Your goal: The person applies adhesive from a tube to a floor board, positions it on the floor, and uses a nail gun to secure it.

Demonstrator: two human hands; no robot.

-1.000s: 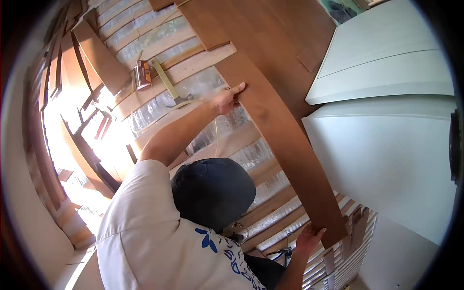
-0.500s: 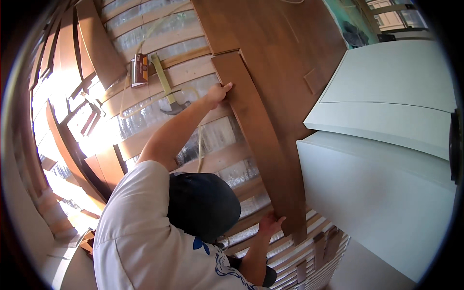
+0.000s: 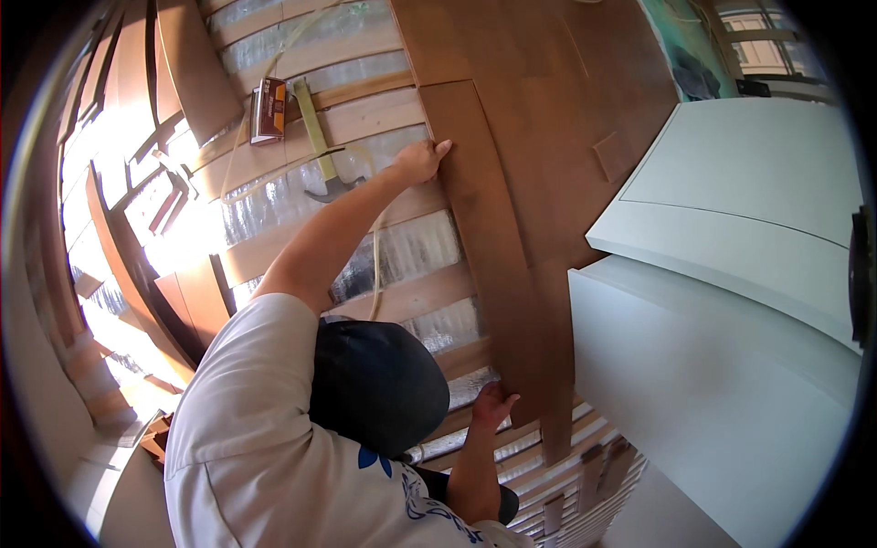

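Observation:
A long brown floorboard (image 3: 489,233) lies along the edge of the laid brown flooring (image 3: 539,119), its far end against another board. My left hand (image 3: 422,161) grips the board's left edge near the far end, thumb over the top. At the near end, my right hand (image 3: 493,406) holds the same edge, thumb pointing right; its fingers are partly hidden. A claw hammer (image 3: 316,128) with a yellow handle lies beyond my left forearm, beside a small dark red and orange box (image 3: 268,111).
Wooden battens (image 3: 393,119) run over silvery foil (image 3: 411,251) on the left. Loose boards (image 3: 187,68) lie at the far left in bright sunlight. A pale cord (image 3: 377,265) crosses the battens. Large white cabinet-like pieces (image 3: 703,338) stand at the right. My dark-clothed knee (image 3: 379,388) is near the board.
The floorboard has moved up against the laid flooring, and the gap along its far end and right side has closed. Both hands stayed on its left edge. The view has shifted slightly.

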